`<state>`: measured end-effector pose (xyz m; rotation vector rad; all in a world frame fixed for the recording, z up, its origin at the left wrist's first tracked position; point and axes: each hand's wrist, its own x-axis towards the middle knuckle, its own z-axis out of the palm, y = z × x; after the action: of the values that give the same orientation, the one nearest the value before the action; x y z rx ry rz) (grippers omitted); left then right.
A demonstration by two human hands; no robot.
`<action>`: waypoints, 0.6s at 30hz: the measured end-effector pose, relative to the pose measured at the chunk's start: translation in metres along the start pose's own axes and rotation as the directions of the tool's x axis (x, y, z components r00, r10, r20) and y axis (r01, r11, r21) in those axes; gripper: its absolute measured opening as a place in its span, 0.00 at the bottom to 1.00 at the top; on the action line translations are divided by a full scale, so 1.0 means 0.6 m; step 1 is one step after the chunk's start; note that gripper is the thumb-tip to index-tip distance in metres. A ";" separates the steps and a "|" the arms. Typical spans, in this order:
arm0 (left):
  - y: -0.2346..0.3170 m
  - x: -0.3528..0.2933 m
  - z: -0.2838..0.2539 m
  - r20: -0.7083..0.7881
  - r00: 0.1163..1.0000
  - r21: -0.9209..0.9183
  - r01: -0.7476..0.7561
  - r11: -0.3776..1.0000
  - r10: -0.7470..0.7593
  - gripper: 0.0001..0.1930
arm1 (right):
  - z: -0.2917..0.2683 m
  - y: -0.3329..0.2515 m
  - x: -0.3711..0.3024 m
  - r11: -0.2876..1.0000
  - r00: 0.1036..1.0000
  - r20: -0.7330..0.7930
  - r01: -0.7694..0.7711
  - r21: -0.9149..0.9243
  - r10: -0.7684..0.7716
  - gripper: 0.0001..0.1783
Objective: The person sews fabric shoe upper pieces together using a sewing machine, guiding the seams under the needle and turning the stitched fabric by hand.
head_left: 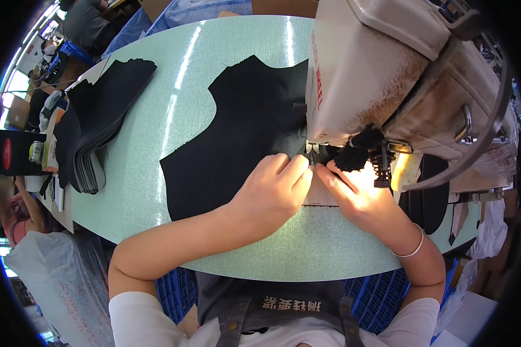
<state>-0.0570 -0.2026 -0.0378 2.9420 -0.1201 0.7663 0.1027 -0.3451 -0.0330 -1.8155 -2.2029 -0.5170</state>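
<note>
A large black cut piece of material (237,133) lies flat on the pale green table, its right edge running under the head of a sewing machine (364,69). Just in front of the machine's lit needle area, my left hand (275,188) has its fingers curled and pinched at the edge of the black piece. Close beside it, my right hand (353,194) has thumb and forefinger drawn together at the same spot. What lies between the fingertips is mostly hidden by the fingers and glare. A band circles my right wrist.
A stack of black cut pieces (95,124) sits on the left of the table (139,156). More black pieces (428,196) lie right of the machine. Blue crates (373,298) show below the table edge, and a plastic-wrapped bundle (58,283) stands at left. Other people sit at far left.
</note>
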 end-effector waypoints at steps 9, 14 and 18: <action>0.005 -0.004 0.007 -0.077 0.994 -0.023 -0.074 0.997 0.072 0.13 | 0.005 0.005 0.009 0.976 0.992 -0.098 -0.054 0.209 0.076 0.16; 0.007 -0.007 0.011 -0.010 0.998 0.036 -0.060 0.998 0.060 0.14 | 0.013 0.002 0.017 0.958 0.991 -0.097 -0.058 0.282 0.088 0.17; 0.011 -0.003 0.006 0.030 0.997 0.087 -0.067 0.994 0.064 0.14 | 0.017 0.001 0.011 0.972 0.996 -0.039 -0.074 0.222 0.085 0.18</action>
<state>-0.0576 -0.2096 -0.0414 3.0458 -0.1911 0.7597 0.1022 -0.3348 -0.0395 -1.7469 -2.0545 -0.2841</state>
